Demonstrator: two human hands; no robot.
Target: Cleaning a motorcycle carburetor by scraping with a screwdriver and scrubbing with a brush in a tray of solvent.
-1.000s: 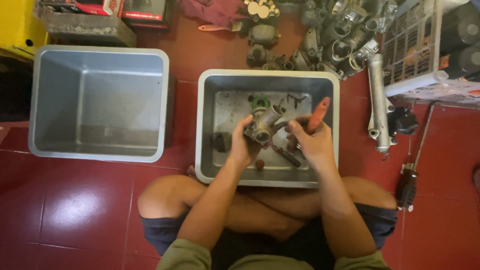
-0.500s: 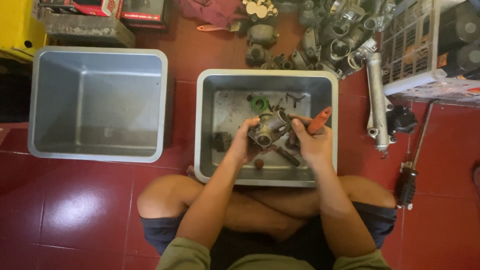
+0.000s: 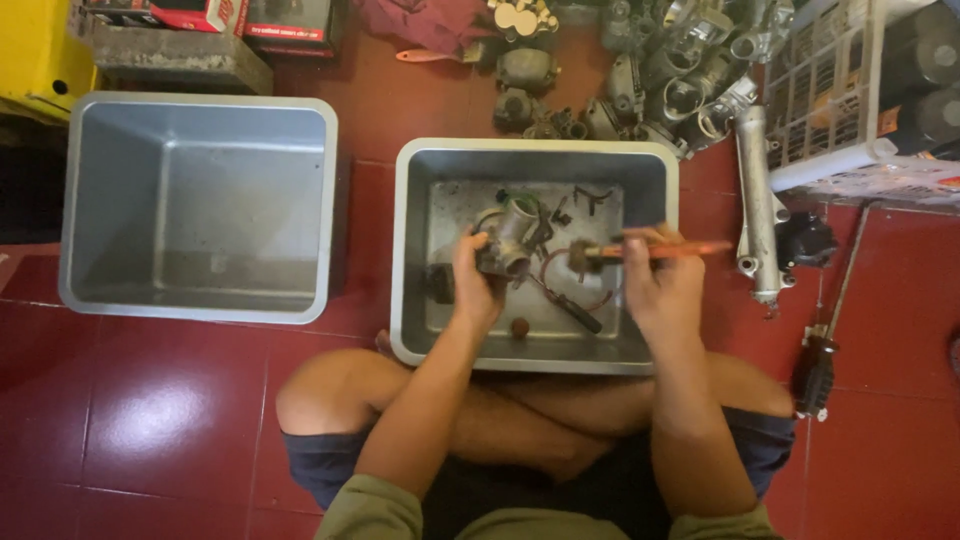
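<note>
Grey metal tub, orange-handled brush, glossy red floor tiles, yellow box.

A second grey tub sits on the red tiled floor at 9 o'clock. At 12 o'clock lie a heap of grey metal engine parts and a dark red cloth. A white wire rack stands at 2 o'clock, with a silver tube just beside it. A yellow box is at 10 o'clock.
</note>
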